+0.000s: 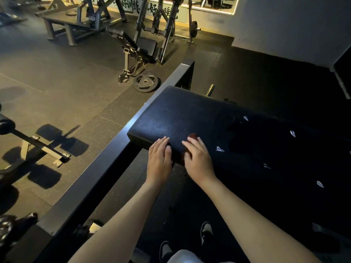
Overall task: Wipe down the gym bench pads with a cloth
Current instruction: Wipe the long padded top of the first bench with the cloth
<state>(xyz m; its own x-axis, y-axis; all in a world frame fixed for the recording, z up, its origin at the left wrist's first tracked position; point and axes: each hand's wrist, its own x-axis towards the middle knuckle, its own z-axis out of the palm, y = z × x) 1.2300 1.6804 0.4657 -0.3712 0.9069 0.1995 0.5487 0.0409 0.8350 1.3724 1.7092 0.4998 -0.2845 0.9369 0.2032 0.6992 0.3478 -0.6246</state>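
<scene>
At near edge of bench pad (190, 114): right hand (198, 158) flat, fingers straight, presses dark red cloth (192, 136). Left hand (159, 160) flat, empty, at 9 o'clock. Pad stretches toward 4 o'clock; right hand nearer.

Reddish sliver, possibly cloth (193, 136), mostly hidden under right hand (198, 158). Right part of bench pad (180, 114) lost in shadow, cut by right edge. Far wall lettering (133, 6) cut by top edge. Near-left weight plates (6, 228) blurred.
</scene>
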